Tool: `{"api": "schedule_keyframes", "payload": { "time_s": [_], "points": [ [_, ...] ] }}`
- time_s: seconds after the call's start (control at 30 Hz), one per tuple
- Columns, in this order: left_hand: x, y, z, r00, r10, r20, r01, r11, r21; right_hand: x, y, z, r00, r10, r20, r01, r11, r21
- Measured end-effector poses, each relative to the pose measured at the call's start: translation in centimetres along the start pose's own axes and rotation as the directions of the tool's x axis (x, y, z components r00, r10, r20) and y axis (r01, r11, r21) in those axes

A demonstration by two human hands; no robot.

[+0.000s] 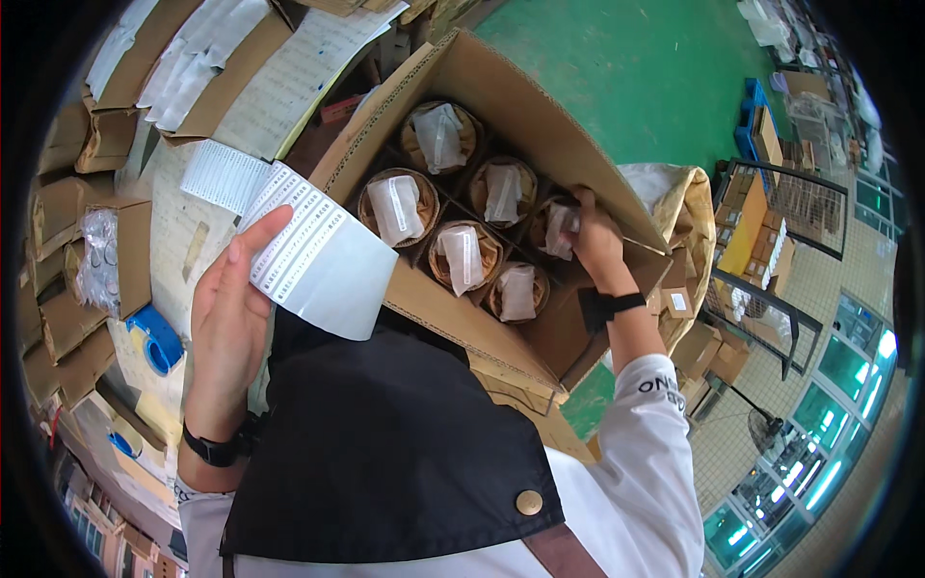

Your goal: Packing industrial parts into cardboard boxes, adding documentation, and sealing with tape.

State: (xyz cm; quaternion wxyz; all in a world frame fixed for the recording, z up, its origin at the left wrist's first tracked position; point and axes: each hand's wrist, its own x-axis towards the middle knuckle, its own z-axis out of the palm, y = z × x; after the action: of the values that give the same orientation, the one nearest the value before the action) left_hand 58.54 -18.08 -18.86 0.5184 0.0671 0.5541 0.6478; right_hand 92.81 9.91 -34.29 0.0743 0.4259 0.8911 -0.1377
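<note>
A sheet of white printed label strips (332, 260) is pinched in my left hand (231, 323), its blank part hanging to the right. In front of me stands an open cardboard box (462, 332) with dark dividers and several round, brown-paper-wrapped items (441, 162). On each lies a small white packet (395, 209), some with a narrow printed label. My right hand (599, 246) reaches in at the box's right side. Its fingers are bent against the rightmost white packet (557, 231), with the fingertips partly hidden.
More label strips (226, 176) lie on the worktable to the left. A blue tape dispenser (154, 339) and small cartons (120, 255) sit farther left. Beyond the box, a beige sack (696, 212) stands on the right, with racks and cartons behind it. The floor (597, 77) is green.
</note>
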Motion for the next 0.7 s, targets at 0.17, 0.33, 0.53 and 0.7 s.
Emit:
{"api": "schedule_keyframes", "payload": {
  "time_s": [0.17, 0.33, 0.53, 0.7],
  "points": [
    [-0.2, -0.8, -0.2, 0.997, 0.081, -0.006, -0.081, 0.996, 0.035, 0.4, -1.5, 0.7, 0.961, 0.198, 0.194, -0.166, 0.971, -0.172],
    [-0.5, 0.1, 1.1, 0.986, 0.063, 0.153, -0.069, 0.997, 0.033, 0.8, -15.8, -8.7, 0.980, -0.198, 0.026, 0.121, 0.690, 0.713],
    [-0.8, 0.7, 2.1, 0.947, 0.015, 0.320, -0.105, 0.958, 0.266, -2.9, -21.5, -10.5, 0.892, -0.450, 0.042, -0.085, -0.074, 0.994],
    [-0.4, 0.4, 1.4, 0.926, -0.117, 0.360, -0.036, 0.919, 0.392, -2.5, -20.3, -9.7, 0.791, -0.537, -0.294, 0.463, 0.212, 0.860]
  ]
}}
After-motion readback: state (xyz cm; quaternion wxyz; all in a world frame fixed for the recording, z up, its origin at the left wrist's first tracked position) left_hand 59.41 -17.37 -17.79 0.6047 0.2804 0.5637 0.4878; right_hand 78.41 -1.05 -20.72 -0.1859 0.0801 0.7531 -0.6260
